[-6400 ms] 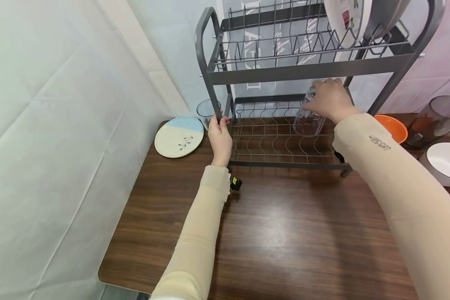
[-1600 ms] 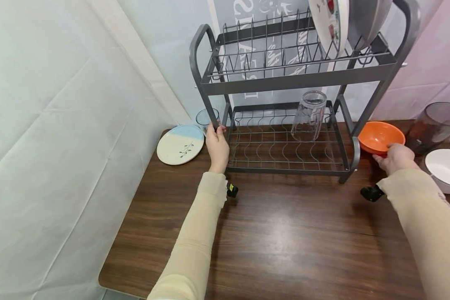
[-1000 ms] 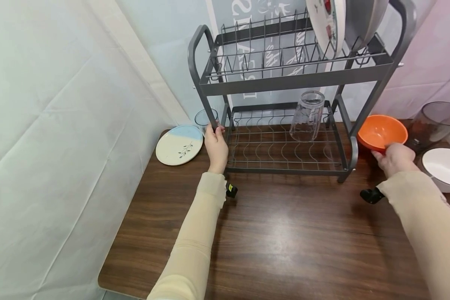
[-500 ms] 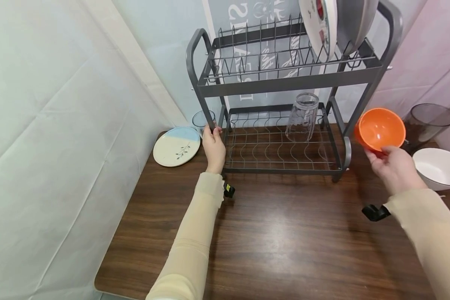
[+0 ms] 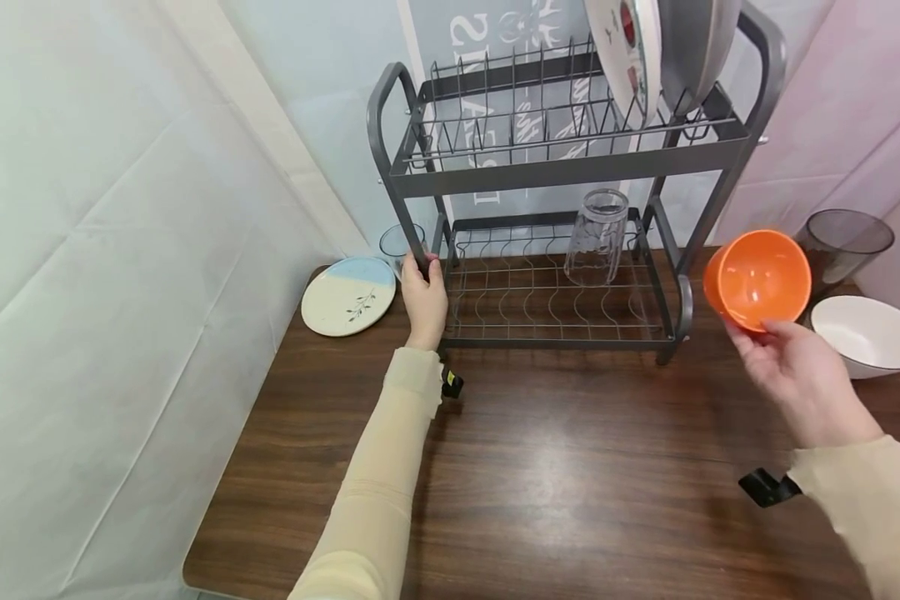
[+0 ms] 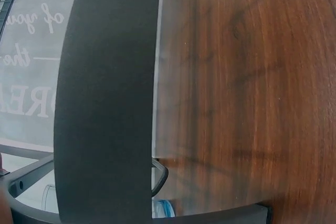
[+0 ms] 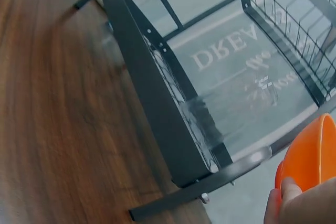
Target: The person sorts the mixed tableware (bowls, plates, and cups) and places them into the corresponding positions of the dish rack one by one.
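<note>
One tilted orange bowl [image 5: 765,282] is pinched in the right hand's grip [image 5: 804,375], right of the dish rack [image 5: 570,173]; the left hand's grip [image 5: 425,307] clamps the rack's left post [image 5: 402,217].

The bowl [image 5: 761,279] looks glossy plastic, the rack [image 5: 562,170] smooth, matt metal.

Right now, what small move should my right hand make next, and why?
Probably swing the orange bowl left, toward the front of the lower tier: your right hand holds it to the right of the rack, that tier lies bare left of the glass, and your left hand grips the left post.
</note>
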Demonstrator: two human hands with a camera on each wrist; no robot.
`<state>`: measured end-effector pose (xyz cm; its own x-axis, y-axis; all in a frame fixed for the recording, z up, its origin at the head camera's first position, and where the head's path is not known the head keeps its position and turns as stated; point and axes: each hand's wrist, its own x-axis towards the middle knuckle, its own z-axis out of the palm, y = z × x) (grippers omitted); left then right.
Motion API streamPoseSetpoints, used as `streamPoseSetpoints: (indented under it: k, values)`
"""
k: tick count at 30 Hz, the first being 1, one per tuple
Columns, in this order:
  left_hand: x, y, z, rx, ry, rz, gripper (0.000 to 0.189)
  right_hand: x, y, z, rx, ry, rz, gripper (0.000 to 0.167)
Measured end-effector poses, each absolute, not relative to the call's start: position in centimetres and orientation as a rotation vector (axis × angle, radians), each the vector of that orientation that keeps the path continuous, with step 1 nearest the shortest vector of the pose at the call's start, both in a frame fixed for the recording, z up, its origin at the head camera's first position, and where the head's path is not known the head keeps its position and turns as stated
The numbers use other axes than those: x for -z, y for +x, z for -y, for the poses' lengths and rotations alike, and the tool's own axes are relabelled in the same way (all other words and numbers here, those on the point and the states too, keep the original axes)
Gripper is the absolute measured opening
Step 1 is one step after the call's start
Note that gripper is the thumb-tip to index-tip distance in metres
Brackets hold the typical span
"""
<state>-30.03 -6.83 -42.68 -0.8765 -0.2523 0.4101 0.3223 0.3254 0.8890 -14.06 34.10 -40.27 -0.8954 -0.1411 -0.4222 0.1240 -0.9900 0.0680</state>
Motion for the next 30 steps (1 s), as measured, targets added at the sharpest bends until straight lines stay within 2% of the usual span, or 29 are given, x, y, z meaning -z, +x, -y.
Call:
streamPoseSetpoints:
  k: [2,8,17,23,30]
  values:
    - [42.7,-29.8,6.7,1.581,-0.099,2.117,0.027,40.4,-13.4,-33.7,2.934,0.617,0.025,0.049]
    - [42.8,-28.7,6.7,1.529,-0.177,2.138,0.065,40.6,-12.1,-32.4,2.927,0.420,-0.004,0.036]
    - [43.9,-26.0,4.8,1.439,-0.387,2.056,0.078,40.2,-11.3,-29.5,2.880,0.393,-0.112,0.034]
    - [43.6,-23.4,2.8,1.609,-0.714,2.120,0.079,40.4,-11.8,-26.5,2.858,0.306,-0.232,0.033]
    - [41.2,-19.6,0.1,1.893,-1.111,2.237,0.110,40.6,-11.6,-22.9,2.766,0.175,-0.443,0.027]
